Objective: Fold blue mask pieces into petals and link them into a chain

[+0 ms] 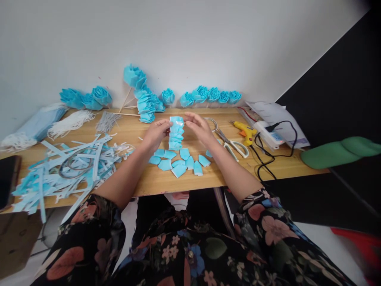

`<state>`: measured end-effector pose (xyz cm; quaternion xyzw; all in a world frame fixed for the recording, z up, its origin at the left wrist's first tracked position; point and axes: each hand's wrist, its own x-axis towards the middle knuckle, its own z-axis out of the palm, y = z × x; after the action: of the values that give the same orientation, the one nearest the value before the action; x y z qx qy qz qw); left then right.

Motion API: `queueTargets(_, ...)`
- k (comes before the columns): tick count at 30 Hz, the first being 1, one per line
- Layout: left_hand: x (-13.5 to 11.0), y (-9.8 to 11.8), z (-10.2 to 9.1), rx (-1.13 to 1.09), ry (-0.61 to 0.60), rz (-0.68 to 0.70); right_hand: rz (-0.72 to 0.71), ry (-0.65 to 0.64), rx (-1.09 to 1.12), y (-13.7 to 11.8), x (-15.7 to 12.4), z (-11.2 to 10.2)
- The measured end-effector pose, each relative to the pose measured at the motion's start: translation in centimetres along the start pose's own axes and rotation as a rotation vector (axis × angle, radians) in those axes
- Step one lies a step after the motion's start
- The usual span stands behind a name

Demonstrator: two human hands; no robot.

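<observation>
Above the middle of the table, a strip of overlapping light-blue fabric petals [176,140] hangs upright, with a shiny patch near its top. My left hand [157,133] pinches its left edge between thumb and fingers. At the upper right edge, the curled fingers and thumb of my right hand [200,128] close on the strip; their exact contact is hard to make out. Loose blue petals [179,170] lie scattered on the wooden table [166,186] below both hands. One more petal [208,153] is partly behind my right forearm.
Blue fabric flowers [200,94] line the wall. On the left are cut strips [98,163], white cords [73,123], stacked masks [44,123] and a phone [8,178]. Scissors [235,147], a yellow glue gun [245,132], a power strip [270,135] and a green bottle [330,154] are right.
</observation>
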<state>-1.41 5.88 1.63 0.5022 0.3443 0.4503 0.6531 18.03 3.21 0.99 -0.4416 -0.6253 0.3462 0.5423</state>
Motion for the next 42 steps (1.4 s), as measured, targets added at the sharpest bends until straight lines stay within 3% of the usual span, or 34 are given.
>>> queueTargets(3, -0.2, -0.1, 0.1, 0.035, -0.005, -0.022, 0.103, -0.106, 0.091, 0.1, -0.3, 0.4)
queueTargets(7, -0.3, -0.5, 0.4, 0.058, -0.015, -0.037, 0.127, -0.128, 0.109, 0.5, -0.4, 0.7)
queueTargets(20, -0.4, -0.1, 0.5, 0.327, 0.011, 0.072, -0.056, -0.071, -0.294, -0.6, -0.7, 1.1)
queueTargets(26, -0.3, 0.6, 0.4, 0.294, 0.056, 0.057, 0.023, -0.139, -0.091, -0.2, -0.3, 0.3)
queueTargets(30, -0.4, 0.7, 0.5, 0.267, 0.08, 0.067, 0.047, -0.109, 0.046, -0.5, -0.2, -0.2)
queueTargets(34, -0.3, 0.1, 0.4, 0.253, 0.043, 0.045, 0.038, -0.124, 0.014, -0.2, -0.1, 0.0)
queueTargets(40, 0.1, -0.2, -0.2, 0.062, -0.131, -0.011, 0.021, -0.031, -0.055, 0.9, 0.6, -0.4)
queueTargets(42, 0.2, -0.3, -0.5, 0.083, -0.123, -0.006, 0.017, -0.034, -0.057, 0.9, 0.6, -0.4)
